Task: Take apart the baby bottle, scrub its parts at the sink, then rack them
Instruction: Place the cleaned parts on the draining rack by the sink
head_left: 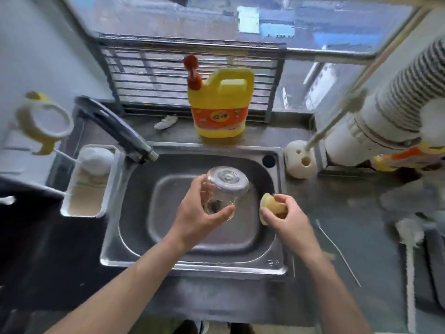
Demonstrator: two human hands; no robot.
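Holding the glass bottle [224, 186] over the middle of the sink [192, 266], the left hand [195, 220] has its fingers [200, 185] curled round the clear wall, thumb across the near side. The bottle's long axis tilts, base up and away toward the tap [120, 131], open mouth down toward the palm. Just beside it, apart and not touching, the right hand [289, 220] pinches the yellowish teat [271, 206] between thumb and fingertips above the basin's right edge. The two parts are already separated, so scrubbing looks like the step in hand. The right hand is nearer the brush [409, 237] lying on the surface [361, 213] to the right, while the soap jug [221, 104] stands behind the sink. Open room lies below both hands in the basin; the tap spout overhangs the left rim.
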